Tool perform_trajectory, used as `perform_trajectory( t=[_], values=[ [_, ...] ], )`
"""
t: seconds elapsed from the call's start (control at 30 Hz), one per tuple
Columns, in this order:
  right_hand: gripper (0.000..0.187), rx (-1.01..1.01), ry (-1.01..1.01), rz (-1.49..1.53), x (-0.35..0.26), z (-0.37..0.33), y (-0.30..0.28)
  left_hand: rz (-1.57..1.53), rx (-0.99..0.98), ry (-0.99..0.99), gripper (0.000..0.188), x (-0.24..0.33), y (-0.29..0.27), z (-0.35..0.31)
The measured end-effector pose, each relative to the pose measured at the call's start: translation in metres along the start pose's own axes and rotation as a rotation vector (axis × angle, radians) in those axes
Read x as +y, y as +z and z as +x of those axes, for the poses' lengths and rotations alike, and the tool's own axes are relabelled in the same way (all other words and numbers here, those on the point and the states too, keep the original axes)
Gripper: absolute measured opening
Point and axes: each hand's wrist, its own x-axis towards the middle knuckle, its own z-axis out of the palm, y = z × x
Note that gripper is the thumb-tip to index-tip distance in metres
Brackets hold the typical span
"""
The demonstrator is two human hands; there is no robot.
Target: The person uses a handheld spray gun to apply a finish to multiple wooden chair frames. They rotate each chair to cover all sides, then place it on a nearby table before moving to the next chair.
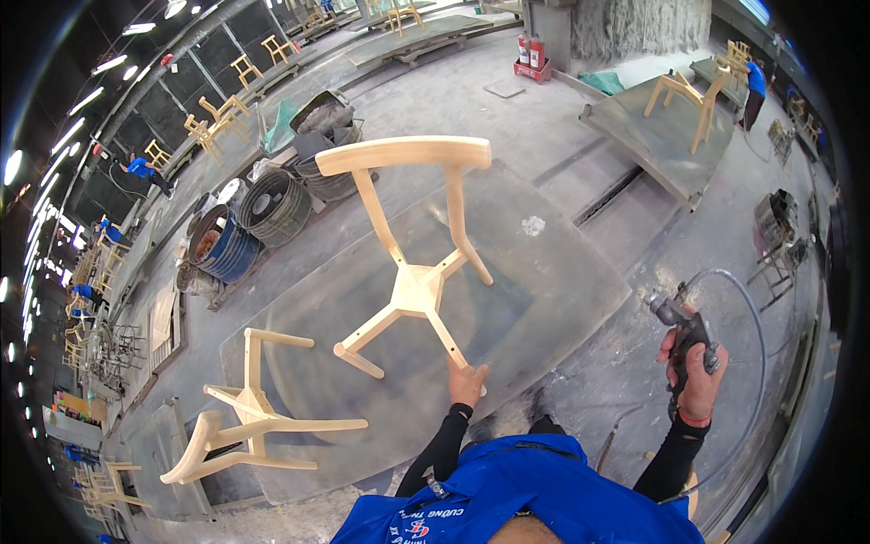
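Though ahead, chair (419, 290) in left hand (466, 384)

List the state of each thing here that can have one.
Held chair frame: seat not fitted
Left-side chair frame: seatless, untouched
Hand tool: raised; running or not, cannot tell
Hose: curved, apparently connected
Left hand: gripping held chair frame
Right hand: closed around hand tool
Blue drum: open-topped, with contents
Fire extinguishers: upright

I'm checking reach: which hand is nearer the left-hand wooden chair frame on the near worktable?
Left. The left hand is right of that left-hand chair frame, holding the other chair frame; the right hand is farther right, holding a hosed handheld tool.
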Motion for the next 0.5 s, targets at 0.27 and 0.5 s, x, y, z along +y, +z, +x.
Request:
perform_trajectory(
  t=[0.27, 0.5],
  values=[
    [0.083, -0.003, -0.084, 0.096, -0.013, 0.031, -0.039, 0.194, 0.113, -0.152, 0.089, -0.003, 0.016, 0.003],
    [0.083, -0.149, 0.023, -0.062, -0.019, 0.040, -0.054, 0.218, 0.098, -0.144, 0.075, 0.001, 0.006, 0.002]
  ],
)
